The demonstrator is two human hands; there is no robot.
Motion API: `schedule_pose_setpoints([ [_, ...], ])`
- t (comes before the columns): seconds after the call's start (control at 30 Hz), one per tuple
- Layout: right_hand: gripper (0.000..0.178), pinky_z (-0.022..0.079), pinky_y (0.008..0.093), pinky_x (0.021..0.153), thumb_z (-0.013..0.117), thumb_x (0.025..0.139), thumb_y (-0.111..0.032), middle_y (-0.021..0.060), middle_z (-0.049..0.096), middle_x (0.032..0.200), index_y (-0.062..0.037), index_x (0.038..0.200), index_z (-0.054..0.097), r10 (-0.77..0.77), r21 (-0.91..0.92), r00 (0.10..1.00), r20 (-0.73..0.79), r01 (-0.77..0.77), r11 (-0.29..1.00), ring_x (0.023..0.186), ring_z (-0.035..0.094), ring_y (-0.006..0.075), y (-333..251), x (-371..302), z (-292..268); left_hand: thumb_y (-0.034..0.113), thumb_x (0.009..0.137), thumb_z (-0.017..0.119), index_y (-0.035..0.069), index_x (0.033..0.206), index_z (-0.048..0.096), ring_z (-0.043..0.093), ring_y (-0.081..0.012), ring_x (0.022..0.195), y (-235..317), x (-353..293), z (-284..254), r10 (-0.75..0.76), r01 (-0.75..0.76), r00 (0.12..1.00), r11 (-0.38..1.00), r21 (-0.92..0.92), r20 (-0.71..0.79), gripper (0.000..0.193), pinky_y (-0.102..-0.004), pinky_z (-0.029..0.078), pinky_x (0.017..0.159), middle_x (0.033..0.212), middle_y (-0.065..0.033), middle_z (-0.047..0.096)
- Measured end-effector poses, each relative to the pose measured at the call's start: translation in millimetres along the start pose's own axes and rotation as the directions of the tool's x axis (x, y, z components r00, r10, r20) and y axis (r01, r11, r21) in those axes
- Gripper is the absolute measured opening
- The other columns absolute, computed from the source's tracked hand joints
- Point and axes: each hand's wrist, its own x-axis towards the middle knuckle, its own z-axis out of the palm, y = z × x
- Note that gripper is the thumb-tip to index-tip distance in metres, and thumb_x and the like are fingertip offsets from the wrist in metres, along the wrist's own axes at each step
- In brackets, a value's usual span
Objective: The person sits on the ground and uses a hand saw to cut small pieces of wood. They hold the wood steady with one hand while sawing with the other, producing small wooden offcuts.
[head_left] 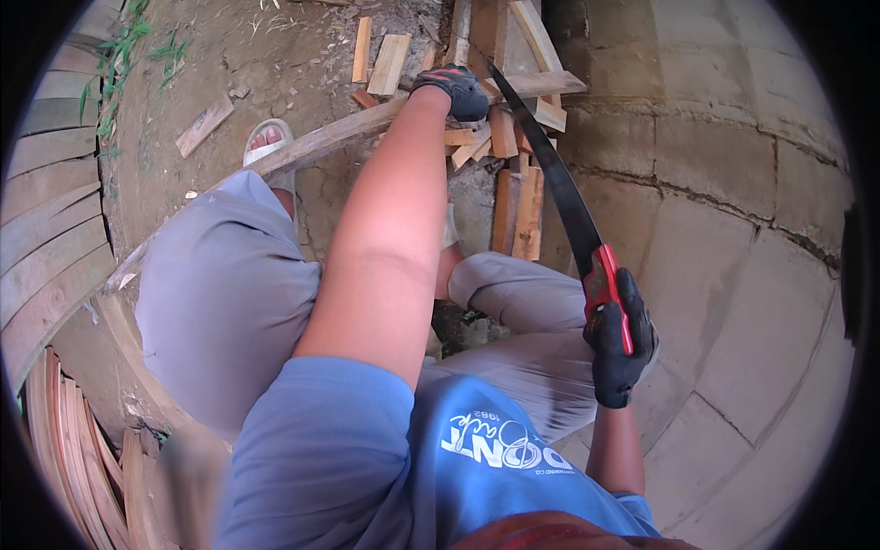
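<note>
Far, my left hand (454, 94) curls around the plank (339, 133) (presumably steadying it); near right, my right hand (618, 364) wraps the saw (570, 203) handle, seemingly for control.

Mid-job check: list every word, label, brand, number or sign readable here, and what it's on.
Blue shirt: large white lettering and a number, upside down in view; wording not copied.
Fine shirt print: too small to read.
Red-handled saw: none I can make out.
</note>
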Motion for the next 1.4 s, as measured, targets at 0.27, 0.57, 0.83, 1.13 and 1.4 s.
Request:
schedule_pose_setpoints([
  [0.27,0.039,0.057,0.039,0.096,0.072,0.104,-0.022,0.0195,0.078,0.128,-0.0088,0.14,0.072,-0.354,0.083,0.925,-0.136,0.367,0.926,0.113,0.077,0.0286,-17.1,143.7,122.9,0.032,0.074,0.066,0.007,0.118,0.08,0.076,-0.0332,0.112,-10.4,5.8,4.0,-0.045,0.044,0.999,0.998,-0.033,-0.023,0.053,-0.0423,0.059,0.097,0.123,-0.0175,0.079],
  [0.57,0.045,0.058,0.0355,0.089,0.072,0.103,-0.03,0.0156,0.079,0.118,-0.0131,0.144,0.071,-0.168,0.256,0.984,-0.061,0.178,0.95,0.092,0.077,0.0233,-26.1,190.5,148.3,0.027,0.066,0.071,0.011,0.096,0.084,0.076,-0.0332,0.103,-4.7,6.0,-16.7,0.163,-0.177,0.976,0.98,0.092,0.144,0.037,-0.0441,0.059,0.088,0.115,-0.0175,0.079],
  [0.83,0.043,0.058,0.0354,0.087,0.069,0.105,-0.024,0.0153,0.078,0.127,-0.0051,0.143,0.07,-0.04,0.083,0.998,-0.053,0.045,0.996,0.097,0.076,0.0202,-3.6,21.4,28.6,0.024,0.064,0.072,0.012,0.091,0.083,0.074,-0.0298,0.093,-16.1,30.3,-2.3,0.255,-0.286,0.937,0.952,0.106,0.237,0.032,-0.0444,0.059,0.081,0.104,-0.015,0.079],
  [1.13,0.041,0.057,0.0399,0.099,0.071,0.102,-0.022,0.0164,0.08,0.125,-0.008,0.14,0.073,-0.328,0.152,0.93,-0.165,0.352,0.924,0.115,0.077,0.0285,-25.2,173.8,136.2,0.026,0.067,0.071,0.008,0.085,0.08,0.073,-0.0266,0.08,-12.4,29.7,0.4,0.111,-0.074,0.967,0.984,-0.165,0.229,0.027,-0.0411,0.057,0.071,0.089,-0.0137,0.077],
  [1.4,0.039,0.055,0.0388,0.103,0.07,0.103,-0.02,0.0178,0.078,0.129,-0.0082,0.14,0.073,-0.243,0.247,0.967,-0.083,0.256,0.935,0.12,0.076,0.0303,-25.8,173.2,125.4,0.028,0.071,0.07,0.006,0.083,0.079,0.07,-0.0225,0.074,-24.2,21.1,-9.4,0.199,-0.171,0.958,0.975,-0.145,0.206,0.027,-0.0395,0.056,0.07,0.082,-0.0115,0.074],
])
